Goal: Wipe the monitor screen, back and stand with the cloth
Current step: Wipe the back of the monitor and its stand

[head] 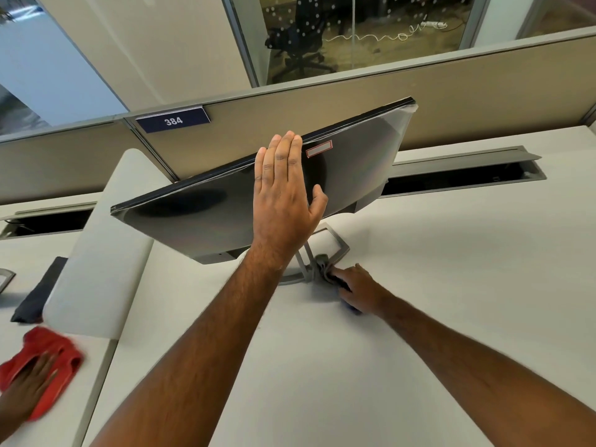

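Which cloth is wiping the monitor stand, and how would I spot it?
Find the big tilted monitor on the white desk. Just beneath it, at its grey stand, the right hand presses a small grey cloth. The other cloth is red, far left, under another person's hand.

Left hand (283, 201) flat on monitor (200, 214) back, fingers (283, 156) straight, tips at the top edge. Red-bordered sticker (319, 149) just right of those fingertips. Monitor tilted, top edge away from camera. Right hand (361, 288) low on the surface (419, 253), fingers gripping grey cloth (324, 269) and pressing it against stand (332, 246) where neck meets base. Far left of both hands: another person's hand (29, 388) on a red cloth (51, 353), a dark folded item (38, 291), white divider (106, 246). Beyond the fingertips: partition with a "384" sign (173, 120).
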Available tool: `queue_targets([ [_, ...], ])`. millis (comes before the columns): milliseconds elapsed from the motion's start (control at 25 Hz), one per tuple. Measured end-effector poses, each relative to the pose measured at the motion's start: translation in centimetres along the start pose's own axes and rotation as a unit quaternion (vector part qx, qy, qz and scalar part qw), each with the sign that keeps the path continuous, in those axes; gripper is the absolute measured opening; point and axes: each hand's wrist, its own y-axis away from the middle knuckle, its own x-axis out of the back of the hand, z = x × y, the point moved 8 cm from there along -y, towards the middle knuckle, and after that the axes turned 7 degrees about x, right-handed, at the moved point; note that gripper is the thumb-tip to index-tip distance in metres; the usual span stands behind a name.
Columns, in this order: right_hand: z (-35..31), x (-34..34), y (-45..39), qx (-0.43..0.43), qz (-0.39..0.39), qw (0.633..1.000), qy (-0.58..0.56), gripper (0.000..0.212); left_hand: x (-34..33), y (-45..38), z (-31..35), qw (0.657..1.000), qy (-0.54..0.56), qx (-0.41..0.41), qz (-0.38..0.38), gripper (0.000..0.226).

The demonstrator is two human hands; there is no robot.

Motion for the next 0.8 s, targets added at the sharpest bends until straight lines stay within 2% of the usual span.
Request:
queue_targets([
  [120, -0.6, 0.5, 2.2, 0.028, -0.048, 0.998, -0.004, 0.066, 0.5, 0.0, -0.3, 0.999, 0.015, -0.019, -0.024, 0.073],
  [240, -1.3, 1.1, 3.7, 0.0, 0.0, 0.995, -0.097, 0.056, 1.1, 1.0, -0.6, 0.997, 0.04, -0.04, -0.051, 0.074],
  [400, -4.2, 0.8, 3.3, 0.052, 0.076, 0.992, -0.082, 0.058, 2.7, 5.8, -2.8, 0.995, 0.089, -0.018, -0.045, 0.072],
  [480, -6.0, -0.2, 2.1, 0.072, 0.094, 0.991, -0.066, 0.056, 2.5, 10.1, -5.0, 0.991, 0.118, 0.02, -0.061, 0.073],
  [640, -9.5, -1.2, -0.7, 0.085, 0.169, 0.981, -0.039, 0.046, 0.6, 19.9, -11.3, 0.97, 0.138, 0.146, -0.133, 0.079],
  [800, -13.2, -2.5, -4.1, 0.1, 0.211, 0.972, 0.0, 0.047, -2.0, 27.2, -17.8, 0.959, 0.083, 0.176, -0.204, 0.074],
])
